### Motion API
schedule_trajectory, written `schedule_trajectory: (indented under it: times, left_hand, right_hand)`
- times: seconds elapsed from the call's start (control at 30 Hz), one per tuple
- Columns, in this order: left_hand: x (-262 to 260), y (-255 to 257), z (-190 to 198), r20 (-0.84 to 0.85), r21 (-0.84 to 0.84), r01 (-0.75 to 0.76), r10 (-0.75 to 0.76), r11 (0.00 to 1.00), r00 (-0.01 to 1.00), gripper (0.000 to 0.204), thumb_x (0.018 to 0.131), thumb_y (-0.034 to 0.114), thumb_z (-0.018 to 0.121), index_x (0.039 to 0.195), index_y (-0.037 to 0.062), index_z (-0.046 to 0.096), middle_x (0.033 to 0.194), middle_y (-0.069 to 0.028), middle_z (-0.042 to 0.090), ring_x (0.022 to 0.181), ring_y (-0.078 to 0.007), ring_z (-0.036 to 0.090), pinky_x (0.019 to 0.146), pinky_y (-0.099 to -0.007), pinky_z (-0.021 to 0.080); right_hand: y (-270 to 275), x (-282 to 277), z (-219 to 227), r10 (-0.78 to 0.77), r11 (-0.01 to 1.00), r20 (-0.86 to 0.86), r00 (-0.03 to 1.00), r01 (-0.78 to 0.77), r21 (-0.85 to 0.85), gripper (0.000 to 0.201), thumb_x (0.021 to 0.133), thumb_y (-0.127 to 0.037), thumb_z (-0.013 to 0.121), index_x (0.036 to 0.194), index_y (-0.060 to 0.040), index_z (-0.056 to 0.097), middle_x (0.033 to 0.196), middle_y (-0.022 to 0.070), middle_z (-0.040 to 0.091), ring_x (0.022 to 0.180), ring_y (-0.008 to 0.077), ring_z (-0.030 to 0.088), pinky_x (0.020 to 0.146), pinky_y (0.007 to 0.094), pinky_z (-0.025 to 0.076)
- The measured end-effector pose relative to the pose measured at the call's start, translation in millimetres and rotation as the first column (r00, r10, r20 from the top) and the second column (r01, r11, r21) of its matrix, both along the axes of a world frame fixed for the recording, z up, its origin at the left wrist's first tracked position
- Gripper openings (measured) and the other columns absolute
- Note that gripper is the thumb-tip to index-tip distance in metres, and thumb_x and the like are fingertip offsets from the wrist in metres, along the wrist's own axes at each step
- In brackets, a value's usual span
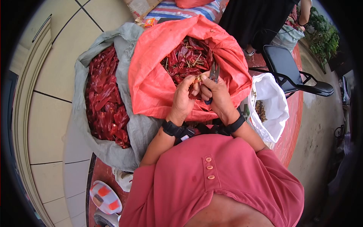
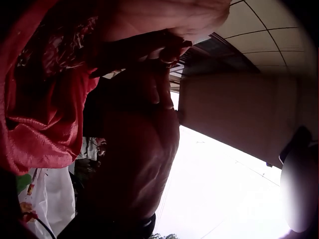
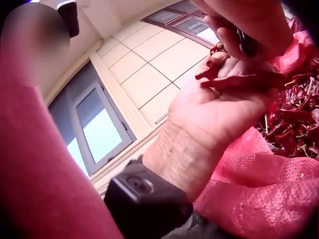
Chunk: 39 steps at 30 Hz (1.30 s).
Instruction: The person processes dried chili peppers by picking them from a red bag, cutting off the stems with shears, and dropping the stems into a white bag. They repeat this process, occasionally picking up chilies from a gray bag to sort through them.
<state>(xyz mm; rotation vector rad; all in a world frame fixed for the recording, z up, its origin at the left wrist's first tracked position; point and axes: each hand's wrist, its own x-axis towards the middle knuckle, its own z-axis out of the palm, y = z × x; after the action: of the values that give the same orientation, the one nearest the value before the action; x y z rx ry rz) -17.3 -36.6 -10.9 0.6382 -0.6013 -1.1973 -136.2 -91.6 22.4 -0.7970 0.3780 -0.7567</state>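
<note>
Red, wrinkled chillies lie across the palm of the left hand, whose fingers are curled round them, with their pale stem ends near the fingertips. The right hand meets it at those ends, its fingers closed on a pair of scissors; the blades point away from the body, and a dark handle shows under the fingers. Whether the blades touch a stem, I cannot tell. Black straps circle both wrists.

Directly beneath and beyond both hands, a coral woven sack stands wide open, its rim folded out, with more red chillies and straw-coloured stems inside. Left of the left hand, a grey woven sack holds a deep heap of glossy red chillies, its side against the coral one. Right of the right hand, a white bag gapes open with brownish bits at the bottom. Further out on that side is a black folding chair, and past the coral sack someone in black clothing stands near a pale bag. Well behind the left hand, towards the body's left, sits a white-and-orange dish.
</note>
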Motion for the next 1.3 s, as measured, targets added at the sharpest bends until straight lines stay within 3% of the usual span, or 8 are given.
schedule_trajectory:
  times: [0.23,0.57,0.83,0.97,1.07,1.13,1.2,1.3]
  left_hand:
    - [7,3,-12,-0.212,-0.047,0.090,-0.098,0.995,0.972,0.028,0.099,0.024,0.045,0.074,0.0104,0.048,0.067,0.0023,0.043,0.063,-0.0095,0.039,0.062,-0.0250,0.035]
    - [2,14,6,0.294,0.125,-0.162,0.120,0.979,0.948,0.026,0.102,0.029,0.047,0.103,0.0052,0.057,0.078,0.0016,0.050,0.071,-0.0068,0.046,0.065,-0.0218,0.038]
    - [-6,20,10,0.568,0.131,-0.277,0.157,0.952,0.808,0.032,0.101,0.030,0.050,0.113,0.0027,0.059,0.100,0.0005,0.059,0.087,-0.0067,0.052,0.080,-0.0219,0.043]
    - [-4,19,14,0.574,0.060,-0.301,0.214,0.952,0.791,0.031,0.101,0.032,0.049,0.110,0.0050,0.061,0.085,0.0051,0.053,0.073,-0.0027,0.044,0.065,-0.0182,0.038]
    - [3,26,14,0.582,0.125,-0.284,0.162,0.951,0.797,0.030,0.102,0.031,0.048,0.107,0.0056,0.062,0.079,0.0050,0.053,0.069,-0.0028,0.044,0.062,-0.0186,0.036]
    - [4,35,24,0.554,0.146,-0.356,0.221,0.923,0.802,0.028,0.102,0.030,0.048,0.106,0.0058,0.062,0.076,0.0047,0.053,0.067,-0.0030,0.044,0.060,-0.0192,0.036]
    - [12,48,39,0.663,-0.019,-0.511,0.393,0.860,0.637,0.026,0.102,0.027,0.048,0.106,0.0057,0.062,0.077,0.0033,0.054,0.068,-0.0040,0.046,0.061,-0.0197,0.037]
    - [30,76,71,0.737,-0.234,-0.759,0.619,0.608,0.269,0.021,0.102,0.019,0.046,0.105,0.0043,0.060,0.087,-0.0002,0.055,0.074,-0.0054,0.049,0.064,-0.0199,0.040]
  right_hand:
    - [-7,-3,-11,0.162,0.956,0.110,0.981,-0.184,0.227,0.005,0.098,-0.014,0.052,0.095,-0.0093,0.053,0.064,-0.0055,0.044,0.047,0.0026,0.035,0.042,0.0191,0.028]
    - [-7,-4,-13,-0.005,0.986,0.007,1.000,0.004,0.167,0.006,0.096,-0.015,0.056,0.095,-0.0096,0.053,0.064,-0.0049,0.044,0.047,0.0044,0.036,0.042,0.0210,0.028]
    - [-1,-2,-15,-0.183,0.970,-0.130,0.975,0.158,-0.182,0.009,0.097,-0.017,0.057,0.097,-0.0092,0.053,0.059,-0.0040,0.044,0.043,0.0052,0.037,0.040,0.0216,0.029]
    - [-4,-8,-13,-0.187,0.951,-0.190,0.964,0.129,-0.280,0.007,0.096,-0.015,0.057,0.097,-0.0082,0.053,0.066,-0.0028,0.050,0.045,0.0042,0.038,0.040,0.0203,0.031]
    - [-10,-25,12,-0.379,0.814,-0.193,0.905,0.228,-0.535,0.004,0.096,-0.011,0.056,0.098,-0.0077,0.054,0.076,-0.0014,0.056,0.049,0.0024,0.039,0.042,0.0188,0.031]
    - [-20,-56,37,-0.644,0.491,-0.147,0.751,0.257,-0.832,0.009,0.094,-0.001,0.054,0.101,-0.0038,0.059,0.087,0.0025,0.061,0.071,0.0077,0.058,0.064,0.0210,0.047]
    - [-44,-97,43,-0.874,0.032,0.046,0.483,0.151,-0.988,0.017,0.091,0.005,0.056,0.106,-0.0025,0.061,0.098,0.0067,0.062,0.084,0.0138,0.064,0.076,0.0263,0.050]
    - [-75,-160,39,-0.975,0.120,-0.073,0.210,0.223,-0.967,0.019,0.087,0.002,0.061,0.105,-0.0024,0.063,0.101,0.0096,0.064,0.094,0.0177,0.063,0.080,0.0286,0.050]
